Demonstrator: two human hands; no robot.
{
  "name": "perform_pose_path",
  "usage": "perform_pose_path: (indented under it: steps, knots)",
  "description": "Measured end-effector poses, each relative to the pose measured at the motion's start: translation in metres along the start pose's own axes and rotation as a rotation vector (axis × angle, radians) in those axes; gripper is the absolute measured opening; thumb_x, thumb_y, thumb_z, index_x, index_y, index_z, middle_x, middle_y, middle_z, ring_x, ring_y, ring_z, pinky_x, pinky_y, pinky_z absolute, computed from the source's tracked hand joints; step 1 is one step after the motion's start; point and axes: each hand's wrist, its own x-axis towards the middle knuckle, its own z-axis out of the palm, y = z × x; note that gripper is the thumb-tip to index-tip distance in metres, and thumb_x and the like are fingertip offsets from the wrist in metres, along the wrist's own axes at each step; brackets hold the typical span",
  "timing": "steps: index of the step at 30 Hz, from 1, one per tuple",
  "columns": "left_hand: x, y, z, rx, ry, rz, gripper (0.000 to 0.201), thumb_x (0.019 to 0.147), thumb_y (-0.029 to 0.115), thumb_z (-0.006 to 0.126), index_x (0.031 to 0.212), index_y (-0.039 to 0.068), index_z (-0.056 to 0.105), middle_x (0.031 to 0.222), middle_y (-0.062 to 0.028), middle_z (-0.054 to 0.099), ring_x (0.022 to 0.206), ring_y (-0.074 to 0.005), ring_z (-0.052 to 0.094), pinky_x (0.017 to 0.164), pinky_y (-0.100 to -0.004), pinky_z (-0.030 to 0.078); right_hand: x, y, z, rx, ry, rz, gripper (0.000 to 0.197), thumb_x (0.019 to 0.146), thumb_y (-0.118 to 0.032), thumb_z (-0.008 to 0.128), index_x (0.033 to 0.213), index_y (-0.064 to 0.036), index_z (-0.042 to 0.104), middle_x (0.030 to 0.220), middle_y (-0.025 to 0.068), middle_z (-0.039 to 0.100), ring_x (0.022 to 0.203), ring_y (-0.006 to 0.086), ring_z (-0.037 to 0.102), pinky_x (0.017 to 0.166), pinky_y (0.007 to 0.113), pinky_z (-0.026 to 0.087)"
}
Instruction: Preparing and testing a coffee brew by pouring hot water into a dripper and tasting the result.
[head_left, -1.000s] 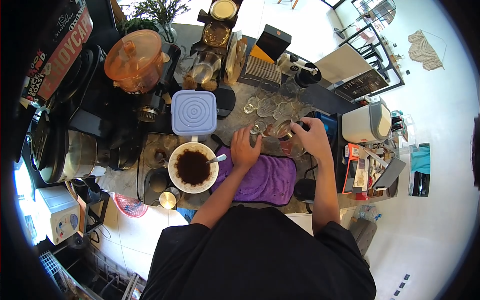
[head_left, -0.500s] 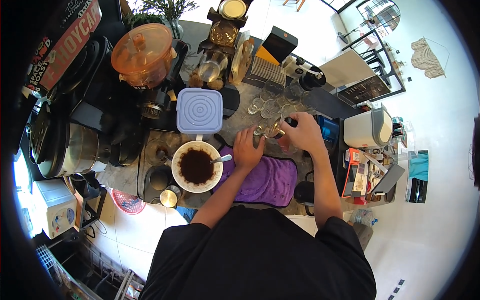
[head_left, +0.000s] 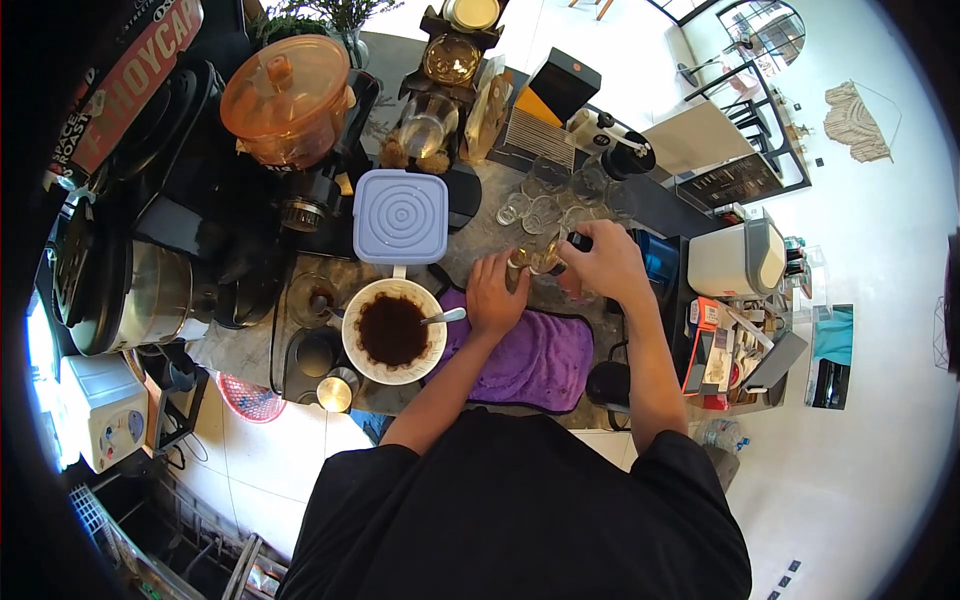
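Note:
My left hand (head_left: 495,300) lies over the near side of a small clear glass (head_left: 517,260), its thumb and fingertips at the glass. Beside it, my right hand (head_left: 607,262) grips a small glass vessel (head_left: 545,258) by its black part; the vessel looks tilted toward the small glass and shows an amber tint. Its exact shape is partly hidden by my fingers. A purple cloth (head_left: 535,365) spreads under my left wrist. To the left stands a white bowl (head_left: 435,352) of dark brown coffee-like contents, with a spoon (head_left: 445,316) in it.
Several clear glasses (head_left: 543,213) stand just beyond my hands. A square lilac lid (head_left: 401,215) is behind the bowl. An orange lidded tub (head_left: 285,100) sits at the back left. A black cup (head_left: 608,385) is at the near right, and a white bin (head_left: 735,258) farther right.
The glass vessel in my right hand has shifted slightly and looks more tilted toward the small glass. My left hand stays in place.

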Motion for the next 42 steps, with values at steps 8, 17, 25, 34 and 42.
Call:
perform_pose_path:
  steps: [8, 17, 25, 34, 42]
  knots:
    - [0.0, 0.002, -0.002, 0.007, -0.004, -0.001, 0.04, 0.088, 0.027, 0.067, 0.12, 0.004, 0.061, 0.109, -0.0115, 0.063, 0.107, -0.0324, 0.057, 0.093, -0.0433, 0.046, 0.001, -0.005, -0.003, 0.067, -0.107, 0.051, 0.041, 0.077, -0.036, 0.067, 0.087, 0.0028, 0.071, 0.072, 0.0231, 0.064, 0.076, 0.0389, 0.066, 0.071, 0.043, 0.051]
    - [0.0, 0.001, -0.001, -0.001, -0.003, -0.003, 0.041, 0.087, 0.026, 0.067, 0.12, 0.003, 0.061, 0.11, -0.0116, 0.063, 0.108, -0.0322, 0.057, 0.092, -0.0428, 0.047, 0.007, -0.014, -0.012, 0.039, -0.258, 0.111, 0.041, 0.076, -0.035, 0.066, 0.089, 0.003, 0.071, 0.081, 0.0241, 0.067, 0.083, 0.0388, 0.066, 0.075, 0.044, 0.051]
    - [0.0, 0.001, -0.003, 0.012, -0.012, -0.011, 0.04, 0.086, 0.025, 0.068, 0.12, 0.004, 0.061, 0.109, -0.0114, 0.063, 0.106, -0.0323, 0.057, 0.092, -0.0428, 0.047, 0.008, -0.006, -0.007, -0.02, -0.205, 0.064, 0.041, 0.076, -0.035, 0.064, 0.097, -0.0004, 0.074, 0.083, 0.0232, 0.07, 0.086, 0.0381, 0.069, 0.08, 0.044, 0.054]
    - [0.001, 0.004, -0.003, 0.006, -0.015, -0.01, 0.041, 0.087, 0.026, 0.068, 0.121, 0.004, 0.061, 0.11, -0.0115, 0.062, 0.108, -0.0323, 0.056, 0.093, -0.0431, 0.046, 0.015, 0.043, -0.005, 0.227, -0.158, 0.032, 0.048, 0.075, -0.031, 0.066, 0.102, 0.0078, 0.071, 0.089, 0.0251, 0.07, 0.09, 0.0327, 0.07, 0.082, 0.038, 0.052]
    - [0.0, 0.003, -0.002, 0.014, -0.022, -0.016, 0.042, 0.087, 0.026, 0.067, 0.122, 0.003, 0.061, 0.11, -0.0119, 0.062, 0.109, -0.0322, 0.056, 0.094, -0.0431, 0.046, 0.017, 0.055, -0.014, 0.654, -0.099, 0.148, 0.023, 0.085, -0.019, 0.069, 0.083, 0.004, 0.071, 0.069, -0.0043, 0.058, 0.066, 0.0054, 0.05, 0.062, 0.025, 0.042]
